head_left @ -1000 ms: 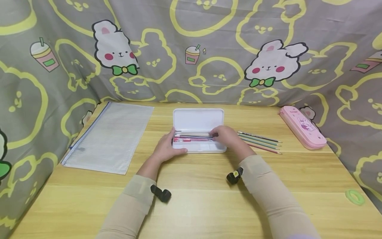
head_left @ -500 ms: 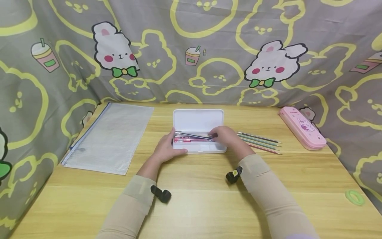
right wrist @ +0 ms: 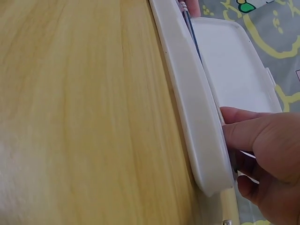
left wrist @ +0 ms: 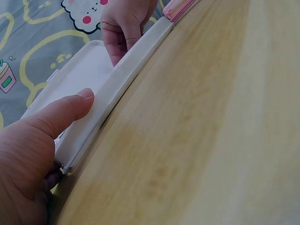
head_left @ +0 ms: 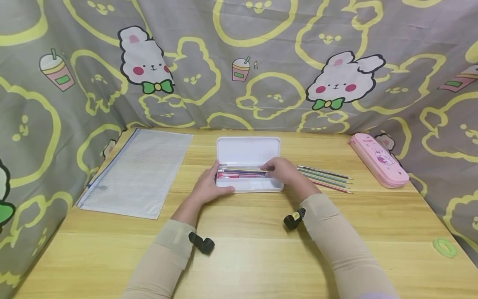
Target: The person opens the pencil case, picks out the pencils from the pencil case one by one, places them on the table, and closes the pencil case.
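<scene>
Starting left, there's a mesh bag (head_left: pixel 134 172) lying flat to the left of the left hand (head_left: pixel 207 187), well apart from it. That hand is bent around the left end of a white box (head_left: pixel 248 150): thumb over the front edge, fingers round the end, so it's got hold of the box itself, not anything in it. The box sits right between the two hands, lid standing up at the back, long side running left to right.

The pencils in the box (head_left: pixel 242 171) are what matters here, imo. They lie lengthwise in it, basically a line from one hand to the other. Their left ends are just beside the left hand, but their right ends run in under the fingers of the right hand (head_left: pixel 281 170), so I'd call the right one nearer. Its fingers are bent and dipped into the box, thumb and first finger close together. Can't tell if they're actually pinching a pencil, the box wall hides the tips.

Just right of that hand, a few loose pencils (head_left: pixel 328 177) lie side by side, points aimed away from it and angled a bit toward the person. Further right, there's a pink pencil case (head_left: pixel 380 161), then a green ring (head_left: pixel 437 248) well off, closer to the person than the hand is.
</scene>
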A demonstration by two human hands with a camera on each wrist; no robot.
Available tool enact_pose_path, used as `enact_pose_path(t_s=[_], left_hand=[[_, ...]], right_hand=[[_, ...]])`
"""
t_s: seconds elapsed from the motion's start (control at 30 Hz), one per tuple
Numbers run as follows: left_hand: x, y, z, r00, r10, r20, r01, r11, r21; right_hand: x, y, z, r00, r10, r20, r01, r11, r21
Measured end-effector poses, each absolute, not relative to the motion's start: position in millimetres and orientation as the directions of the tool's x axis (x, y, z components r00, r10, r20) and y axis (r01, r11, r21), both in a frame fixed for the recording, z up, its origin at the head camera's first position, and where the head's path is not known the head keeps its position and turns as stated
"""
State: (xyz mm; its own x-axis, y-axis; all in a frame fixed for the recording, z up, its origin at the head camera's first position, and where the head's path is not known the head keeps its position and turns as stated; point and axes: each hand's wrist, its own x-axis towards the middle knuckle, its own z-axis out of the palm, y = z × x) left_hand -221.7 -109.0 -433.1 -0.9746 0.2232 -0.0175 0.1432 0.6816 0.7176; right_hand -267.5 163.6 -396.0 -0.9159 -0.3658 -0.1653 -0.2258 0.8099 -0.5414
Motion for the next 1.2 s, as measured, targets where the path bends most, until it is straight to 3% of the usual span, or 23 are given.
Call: enact_pose_path(t_s=[0.6, 1.2], left_hand=[[-218.6, -108.0, -431.2, -0.976, 0.217, -0.027, 0.133, 0.689, 0.712], [-220.0, -108.1, -432.5, -0.974, 0.225, -0.013, 0.15, 0.691, 0.707]], right_hand=[[-254.8, 200.4, -381.7, -0.947, -0.311, -0.087, -0.182, 0.738, -0.65], [-208.6, 291.7, -367.5, -0.974, -0.225, 0.004, -0.191, 0.816, -0.546]])
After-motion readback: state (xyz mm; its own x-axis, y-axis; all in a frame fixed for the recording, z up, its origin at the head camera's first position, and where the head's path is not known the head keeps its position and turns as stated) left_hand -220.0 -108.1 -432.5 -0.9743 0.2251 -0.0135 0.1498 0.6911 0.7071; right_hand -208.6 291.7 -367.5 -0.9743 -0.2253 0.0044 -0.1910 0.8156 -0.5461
